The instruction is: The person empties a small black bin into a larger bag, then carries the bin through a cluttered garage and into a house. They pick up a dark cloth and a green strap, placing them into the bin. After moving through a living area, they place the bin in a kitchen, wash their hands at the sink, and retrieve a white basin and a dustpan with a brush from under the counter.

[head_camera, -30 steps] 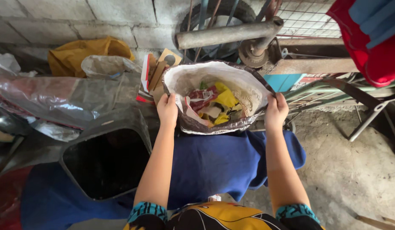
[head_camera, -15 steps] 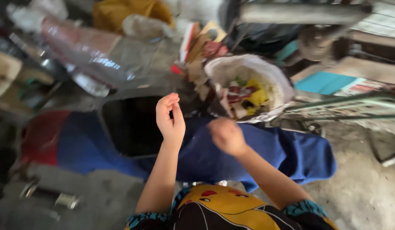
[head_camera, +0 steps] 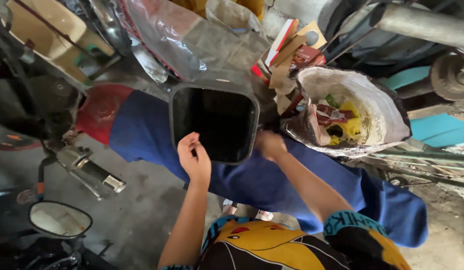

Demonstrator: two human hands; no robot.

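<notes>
Nearest the camera, a yellow printed shirt is seen, with both bare arms stretched forward from it. The left hand is held loosely curled, fingers bent toward the thumb, empty as far as can be told, just before the near rim of the black square bin. The right hand is blurred at the bin's right near corner; whether the rim is pinched or only touched cannot be told. The bin is set on a blue cloth spread over the concrete floor, and its inside is dark and appears empty.

Just beyond to the right, a white sack stands open, filled with yellow and red wrappers. A motorcycle mirror and exhaust pipe lie at the left.

The step in hand is judged to be a taking hold of the bin. A firm grip on both sides of the rim is called for next.
</notes>
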